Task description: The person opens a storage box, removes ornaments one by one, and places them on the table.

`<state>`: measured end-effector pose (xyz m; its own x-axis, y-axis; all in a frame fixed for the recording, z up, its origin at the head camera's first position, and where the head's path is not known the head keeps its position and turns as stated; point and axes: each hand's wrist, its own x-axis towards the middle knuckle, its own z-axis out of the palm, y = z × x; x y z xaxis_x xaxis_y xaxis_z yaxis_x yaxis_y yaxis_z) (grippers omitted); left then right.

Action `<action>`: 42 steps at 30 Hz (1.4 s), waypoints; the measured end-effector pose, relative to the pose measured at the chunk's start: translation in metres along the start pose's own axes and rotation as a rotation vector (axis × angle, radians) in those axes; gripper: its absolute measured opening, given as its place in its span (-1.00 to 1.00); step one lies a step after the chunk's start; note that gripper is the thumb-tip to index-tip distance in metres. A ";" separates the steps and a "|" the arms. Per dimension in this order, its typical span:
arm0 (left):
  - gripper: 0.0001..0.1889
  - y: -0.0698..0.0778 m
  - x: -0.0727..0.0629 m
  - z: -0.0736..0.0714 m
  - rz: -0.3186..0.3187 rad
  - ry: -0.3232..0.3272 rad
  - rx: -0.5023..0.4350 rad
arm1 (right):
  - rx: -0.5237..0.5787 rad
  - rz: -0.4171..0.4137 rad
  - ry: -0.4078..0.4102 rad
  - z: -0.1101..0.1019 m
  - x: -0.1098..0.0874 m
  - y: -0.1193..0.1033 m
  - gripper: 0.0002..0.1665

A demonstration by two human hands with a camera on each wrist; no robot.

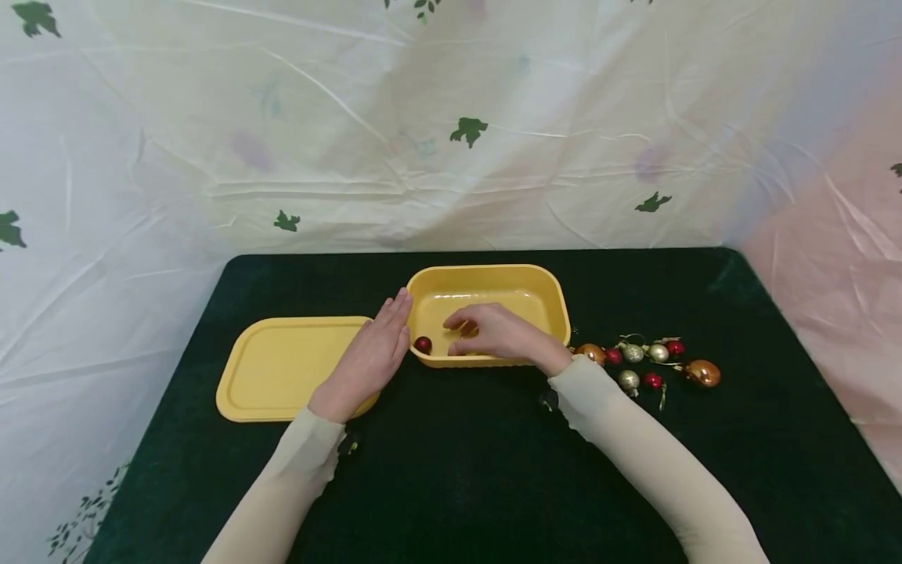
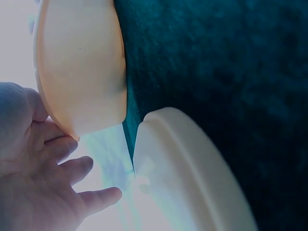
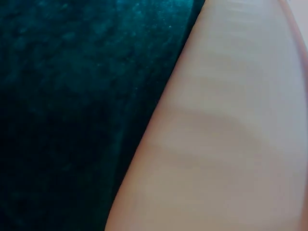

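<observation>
A yellow rectangular box [image 1: 493, 359] stands at the middle of the table. My left hand [image 1: 372, 348] rests against its left end, fingers mostly straight; in the left wrist view that hand [image 2: 43, 168] touches the box's rim [image 2: 41, 82]. Inside the box, my right hand [image 1: 500, 333] has its fingers and thumb curled round a copper Christmas ball [image 1: 468, 330], partly hidden by the fingers. A dark red ball [image 1: 423, 345] lies in the box's near left corner. Only the box's side wall [image 3: 231, 144] and dark cloth show in the right wrist view.
The yellow lid [image 1: 289, 368] lies flat left of the box, partly beneath my left forearm. Right of the box are several small ornaments, among them a copper ball [image 1: 702, 374], a gold ball [image 1: 629, 381] and a red ball [image 1: 675, 348]. Dark green cloth [image 1: 451, 470] covers the table.
</observation>
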<state>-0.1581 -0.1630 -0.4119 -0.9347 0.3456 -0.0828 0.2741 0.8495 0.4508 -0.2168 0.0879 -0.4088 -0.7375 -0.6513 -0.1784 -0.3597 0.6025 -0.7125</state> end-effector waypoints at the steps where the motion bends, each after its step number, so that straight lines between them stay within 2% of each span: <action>1: -0.36 0.000 0.000 0.000 0.003 0.001 0.003 | -0.019 0.000 -0.005 0.000 0.001 0.000 -0.44; 8: -0.36 0.002 0.001 -0.001 0.006 0.001 0.016 | -0.119 0.001 -0.031 -0.002 0.004 0.000 -0.42; 13: -0.36 0.001 0.002 0.000 0.004 0.003 0.022 | -0.102 0.042 -0.015 -0.008 0.000 0.003 -0.43; 18: -0.37 0.000 0.002 0.000 0.014 0.011 0.025 | -0.067 0.101 0.037 -0.015 -0.005 0.005 -0.49; 23: -0.36 0.000 0.000 -0.001 0.003 0.007 0.016 | -0.031 0.080 0.066 -0.014 -0.008 0.003 -0.50; 28: -0.36 0.000 -0.001 -0.001 -0.004 0.002 0.002 | -0.030 0.037 0.035 -0.006 -0.004 0.001 -0.51; 35: -0.36 0.000 -0.001 0.000 0.003 0.006 0.001 | -0.009 0.029 -0.037 0.001 0.002 -0.006 -0.57; 42: -0.36 0.002 -0.001 -0.001 0.002 0.006 0.006 | -0.030 0.002 -0.073 0.003 0.008 -0.011 -0.61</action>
<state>-0.1569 -0.1616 -0.4099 -0.9355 0.3449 -0.0769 0.2772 0.8512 0.4457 -0.2172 0.0745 -0.4051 -0.6949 -0.6815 -0.2293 -0.3764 0.6164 -0.6916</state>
